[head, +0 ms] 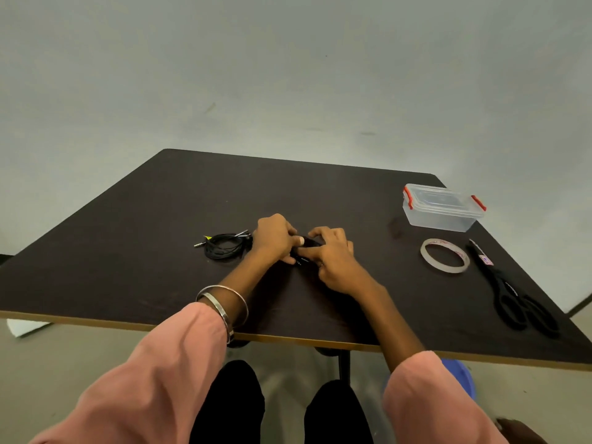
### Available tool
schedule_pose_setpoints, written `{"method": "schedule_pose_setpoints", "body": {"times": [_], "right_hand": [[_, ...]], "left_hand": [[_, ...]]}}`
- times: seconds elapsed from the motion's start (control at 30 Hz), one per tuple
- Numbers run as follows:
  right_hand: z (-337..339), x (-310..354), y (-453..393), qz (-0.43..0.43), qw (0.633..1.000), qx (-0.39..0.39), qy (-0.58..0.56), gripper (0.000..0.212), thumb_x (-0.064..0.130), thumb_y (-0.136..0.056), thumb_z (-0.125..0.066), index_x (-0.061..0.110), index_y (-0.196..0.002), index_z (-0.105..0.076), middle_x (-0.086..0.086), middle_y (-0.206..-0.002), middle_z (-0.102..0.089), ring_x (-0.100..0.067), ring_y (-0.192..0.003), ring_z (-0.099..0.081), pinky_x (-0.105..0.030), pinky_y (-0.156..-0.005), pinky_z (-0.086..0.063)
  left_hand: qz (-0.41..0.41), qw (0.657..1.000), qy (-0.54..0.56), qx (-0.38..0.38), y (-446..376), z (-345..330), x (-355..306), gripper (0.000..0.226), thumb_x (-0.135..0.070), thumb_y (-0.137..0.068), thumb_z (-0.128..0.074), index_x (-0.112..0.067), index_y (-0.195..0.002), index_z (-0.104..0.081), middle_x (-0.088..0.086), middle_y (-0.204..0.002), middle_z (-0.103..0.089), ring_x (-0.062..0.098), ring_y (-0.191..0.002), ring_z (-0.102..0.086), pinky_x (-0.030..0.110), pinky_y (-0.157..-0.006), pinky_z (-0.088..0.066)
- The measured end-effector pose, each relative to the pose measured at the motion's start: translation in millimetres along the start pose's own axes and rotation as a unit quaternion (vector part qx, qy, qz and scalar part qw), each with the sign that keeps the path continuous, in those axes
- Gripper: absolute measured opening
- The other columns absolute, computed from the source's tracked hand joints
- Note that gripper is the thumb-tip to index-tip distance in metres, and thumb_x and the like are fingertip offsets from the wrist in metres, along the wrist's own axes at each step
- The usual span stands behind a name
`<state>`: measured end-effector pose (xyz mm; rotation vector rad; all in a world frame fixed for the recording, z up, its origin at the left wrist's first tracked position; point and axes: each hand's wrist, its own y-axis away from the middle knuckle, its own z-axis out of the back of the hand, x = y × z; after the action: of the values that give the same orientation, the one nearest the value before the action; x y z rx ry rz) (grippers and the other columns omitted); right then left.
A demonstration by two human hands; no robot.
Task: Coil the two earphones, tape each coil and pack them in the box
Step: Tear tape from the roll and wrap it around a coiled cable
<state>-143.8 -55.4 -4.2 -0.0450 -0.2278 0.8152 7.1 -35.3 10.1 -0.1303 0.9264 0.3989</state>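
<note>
Both the left hand point(275, 233) and the right hand point(331, 255) pinch a black earphone coil point(307, 243) at mid-surface point(128, 251). The cable is likely light, limp and springy; grip across all loops.

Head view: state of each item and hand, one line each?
Left hand: grips the earphone between the hands.
Right hand: fingers curled on the same earphone.
Second earphone: loosely coiled on the table, untouched; tape not discernible.
Box: lid on, red latches down.
Tape roll: flat on the table, untouched.
Scissors: closed, lying flat.
</note>
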Motion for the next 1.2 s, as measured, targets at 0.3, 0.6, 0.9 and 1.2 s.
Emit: {"method": "schedule_pose_setpoints", "body": {"times": [0.3, 0.6, 0.9, 1.2], "right_hand": [[10, -20, -3, -0.19, 0.903, -0.172, -0.344, 0.023, 0.027, -0.093, -0.06, 0.014, -0.109, -0.07, 0.003, -0.101, -0.069, -0.012, -0.101, -0.062, -0.023, -0.085, -0.046], [13, -19, -17, -0.202, 0.914, -0.055, -0.347, 0.006, 0.01, -0.085, -0.066, 0.011, -0.089, -0.07, -0.006, -0.084, -0.07, -0.018, -0.079, -0.066, -0.033, -0.076, -0.054], [49, -45, 1, -0.013, 0.921, -0.222, -0.32, 0.034, -0.008, -0.081, -0.066, 0.02, -0.101, -0.07, -0.003, -0.099, -0.068, -0.01, -0.094, -0.064, -0.019, -0.082, -0.052], [5, -43, 21, 0.045, 0.973, -0.091, -0.208, 0.031, 0.01, -0.078, -0.075, 0.027, -0.104, -0.073, 0.021, -0.104, -0.065, -0.008, -0.112, -0.048, -0.04, -0.095, -0.046]], "left_hand": [[-0.098, 0.973, -0.196, -0.067, -7, -15, 10, 0.015, -0.017, -0.09, -0.06, -0.005, -0.082, -0.06, 0.014, -0.098, -0.066, 0.017, -0.045, -0.061, 0.023, -0.054, -0.05], [-0.154, 0.967, -0.192, -0.059, -1, -16, 12, 0.023, -0.02, -0.094, -0.053, -0.014, -0.111, -0.066, 0.012, -0.108, -0.051, 0.032, -0.096, -0.057, 0.038, -0.079, -0.044], [-0.33, 0.936, 0.053, -0.113, -5, 12, -17, 0.02, 0.017, -0.075, -0.065, 0.001, -0.084, -0.074, 0.007, -0.088, -0.062, 0.01, -0.077, -0.061, 0.011, -0.068, -0.053], [-0.377, 0.901, -0.217, -0.009, -6, 9, 37, 0.011, -0.011, -0.077, -0.066, -0.011, -0.085, -0.072, -0.009, -0.09, -0.061, 0.003, -0.071, -0.052, 0.024, -0.073, -0.042]]}}
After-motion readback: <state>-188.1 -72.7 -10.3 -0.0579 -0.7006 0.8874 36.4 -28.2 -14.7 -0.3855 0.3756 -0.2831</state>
